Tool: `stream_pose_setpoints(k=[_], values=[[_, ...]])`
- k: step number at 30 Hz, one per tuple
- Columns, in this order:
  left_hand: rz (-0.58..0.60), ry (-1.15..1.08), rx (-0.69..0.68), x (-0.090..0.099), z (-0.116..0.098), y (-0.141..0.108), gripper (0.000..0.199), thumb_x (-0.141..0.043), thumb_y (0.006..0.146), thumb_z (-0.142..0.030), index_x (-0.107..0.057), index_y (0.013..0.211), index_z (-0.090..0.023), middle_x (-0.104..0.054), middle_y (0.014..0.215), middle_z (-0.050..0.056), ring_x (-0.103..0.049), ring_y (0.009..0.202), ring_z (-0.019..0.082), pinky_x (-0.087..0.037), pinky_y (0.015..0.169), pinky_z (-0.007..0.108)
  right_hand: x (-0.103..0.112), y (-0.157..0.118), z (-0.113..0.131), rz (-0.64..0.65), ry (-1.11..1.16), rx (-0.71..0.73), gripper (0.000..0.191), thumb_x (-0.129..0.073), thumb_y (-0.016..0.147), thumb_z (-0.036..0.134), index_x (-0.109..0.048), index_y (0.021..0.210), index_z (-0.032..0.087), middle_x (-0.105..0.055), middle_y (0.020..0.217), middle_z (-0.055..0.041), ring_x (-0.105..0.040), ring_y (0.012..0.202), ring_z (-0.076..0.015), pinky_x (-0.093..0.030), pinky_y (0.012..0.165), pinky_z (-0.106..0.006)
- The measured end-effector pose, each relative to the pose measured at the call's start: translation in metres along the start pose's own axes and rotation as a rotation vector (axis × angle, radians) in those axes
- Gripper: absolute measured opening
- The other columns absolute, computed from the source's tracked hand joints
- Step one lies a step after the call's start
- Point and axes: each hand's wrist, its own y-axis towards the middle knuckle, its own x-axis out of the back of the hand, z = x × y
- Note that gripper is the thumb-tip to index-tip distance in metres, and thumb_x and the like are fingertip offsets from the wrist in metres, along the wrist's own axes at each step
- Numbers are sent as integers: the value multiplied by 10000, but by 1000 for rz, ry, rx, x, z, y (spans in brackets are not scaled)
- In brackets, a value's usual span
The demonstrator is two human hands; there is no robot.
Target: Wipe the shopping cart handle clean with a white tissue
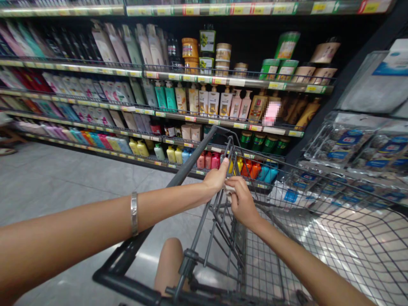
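A grey metal shopping cart (186, 168) stands in front of me, its wire basket on the right. My left hand (216, 180) reaches across the handle to the upright bars at the basket's rear, thumb pointing up; its other fingers are hidden behind the palm and bars. Close beside it, my right hand (241, 199) has its fingers curled round a crumpled whitish cloth or tissue (230, 190), pressed near the same bars. A silver bracelet (134, 213) circles my left wrist.
Shelves (149, 111) of bottles and jars run across the front. Packaged goods (347, 140) hang at the right. Below the handle shows my knee (170, 259), above a grey tiled floor (95, 182). Part of another person's foot (7, 151) appears at the far left.
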Motion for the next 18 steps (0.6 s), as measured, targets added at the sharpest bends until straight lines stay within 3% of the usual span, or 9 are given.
stream_pose_setpoints(k=[3,8,14,18], values=[[-8,41,-5,0,0,0,715,-245,799,-695,-644,857,-105,-676,902,157,-605,940,291,-436,757,332,-3,7,-3,-27,-41,-28,365,-334,727,-10,-517,985,173,-498,942,-84,-501,913,-201,-432,808,-352],[2,81,-63,1,0,-3,720,-191,815,-678,-638,749,-118,-671,769,146,-613,901,289,-436,716,323,-6,33,-25,-143,-164,-195,286,-353,726,38,-541,885,183,-500,853,-65,-511,843,-206,-432,772,-336],[-59,84,-108,-3,3,-3,704,-220,797,-698,-653,757,-144,-668,723,130,-619,877,298,-436,708,337,-9,72,-58,-134,-285,-286,290,-359,703,57,-576,860,169,-493,857,-80,-491,820,-216,-415,763,-334],[-64,29,-99,-5,4,2,722,-218,789,-711,-664,829,-145,-684,783,126,-615,912,296,-439,737,335,-12,79,-67,-84,-331,-280,296,-348,703,46,-601,787,174,-518,852,-82,-482,835,-212,-401,773,-327]])
